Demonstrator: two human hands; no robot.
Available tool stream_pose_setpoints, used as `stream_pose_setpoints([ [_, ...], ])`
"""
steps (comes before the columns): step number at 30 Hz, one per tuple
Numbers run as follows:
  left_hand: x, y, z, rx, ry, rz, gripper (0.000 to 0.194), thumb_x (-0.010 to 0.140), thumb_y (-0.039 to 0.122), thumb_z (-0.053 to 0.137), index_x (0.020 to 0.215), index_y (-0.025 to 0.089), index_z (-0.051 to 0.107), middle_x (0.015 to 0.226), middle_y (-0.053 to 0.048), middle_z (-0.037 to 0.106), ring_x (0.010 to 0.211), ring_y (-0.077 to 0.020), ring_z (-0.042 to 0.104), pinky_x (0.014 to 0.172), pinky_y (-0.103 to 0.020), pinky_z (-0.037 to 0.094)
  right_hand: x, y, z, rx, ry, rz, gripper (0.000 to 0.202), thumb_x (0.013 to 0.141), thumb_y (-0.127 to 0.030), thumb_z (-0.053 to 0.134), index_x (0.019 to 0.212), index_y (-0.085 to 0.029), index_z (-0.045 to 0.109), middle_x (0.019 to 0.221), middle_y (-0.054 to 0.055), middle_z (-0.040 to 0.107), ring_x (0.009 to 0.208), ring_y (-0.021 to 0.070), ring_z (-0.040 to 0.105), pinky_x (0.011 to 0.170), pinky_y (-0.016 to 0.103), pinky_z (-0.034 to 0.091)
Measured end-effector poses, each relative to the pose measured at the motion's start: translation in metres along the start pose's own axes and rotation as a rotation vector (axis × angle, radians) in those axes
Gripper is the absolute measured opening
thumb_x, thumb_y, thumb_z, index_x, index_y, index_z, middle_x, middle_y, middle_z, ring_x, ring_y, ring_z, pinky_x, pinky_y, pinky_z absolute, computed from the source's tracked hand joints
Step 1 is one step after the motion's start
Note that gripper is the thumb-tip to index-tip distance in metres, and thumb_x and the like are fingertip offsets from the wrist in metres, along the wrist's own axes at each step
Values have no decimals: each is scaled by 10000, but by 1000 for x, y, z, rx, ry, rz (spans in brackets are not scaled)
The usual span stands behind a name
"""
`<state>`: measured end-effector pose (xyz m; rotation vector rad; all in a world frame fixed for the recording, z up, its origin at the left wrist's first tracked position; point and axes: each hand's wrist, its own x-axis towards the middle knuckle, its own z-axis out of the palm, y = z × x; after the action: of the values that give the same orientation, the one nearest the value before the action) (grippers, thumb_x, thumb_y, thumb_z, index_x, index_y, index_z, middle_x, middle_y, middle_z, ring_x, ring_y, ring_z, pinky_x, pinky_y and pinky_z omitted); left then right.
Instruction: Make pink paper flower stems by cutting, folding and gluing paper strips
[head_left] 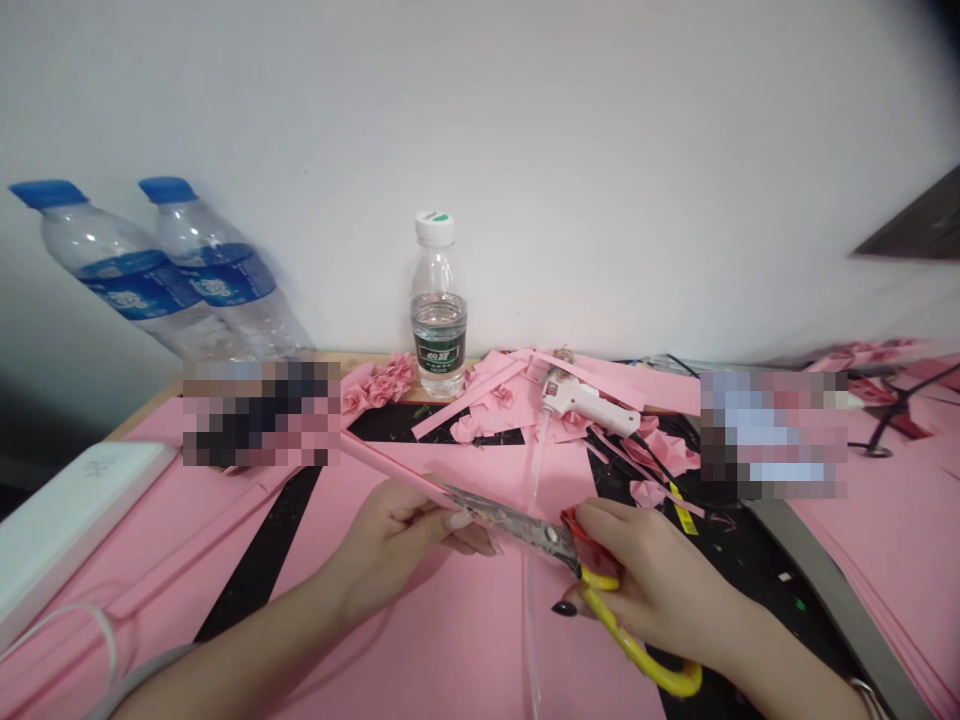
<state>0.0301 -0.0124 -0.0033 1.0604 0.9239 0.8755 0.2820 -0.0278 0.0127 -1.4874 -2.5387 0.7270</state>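
Note:
My left hand (420, 525) pinches a narrow pink paper strip (390, 466), which reaches up and to the left from its fingers. In my right hand (637, 560) are scissors (517, 525) with yellow and red handles. Their blades point left and lie at the strip, right beside my left fingertips. The blades look nearly closed. A red piece (589, 545) shows by the right fingers, at the pivot end of the handles. Large pink sheets (465, 640) lie beneath both hands.
A white glue gun (589, 400) lies among pink scraps behind my hands. A small water bottle (439, 320) stands by the wall, left of it paper flowers (382, 390). Two large bottles (142, 270) lean at the left. A white box (82, 520) lies at the left edge.

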Motion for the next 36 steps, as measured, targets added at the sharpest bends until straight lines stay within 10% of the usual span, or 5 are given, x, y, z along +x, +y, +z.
stream_pose_setpoints([
  [30,-2,-4,-1,-111,-96,-28,335,797,477,754,785,143,738,741,-61,783,688,-180,746,661,-247,596,-2,-5,-11,245,-36,108,332,765,-323,661,711,-239,345,668,-50,444,576,125,322,511,254,270],
  [36,1,-7,-1,-119,-155,-82,276,825,405,750,795,132,729,761,-59,782,697,-167,749,654,-225,584,5,-3,1,411,176,195,258,713,-181,613,656,-233,367,608,-67,379,559,113,331,506,249,249],
])
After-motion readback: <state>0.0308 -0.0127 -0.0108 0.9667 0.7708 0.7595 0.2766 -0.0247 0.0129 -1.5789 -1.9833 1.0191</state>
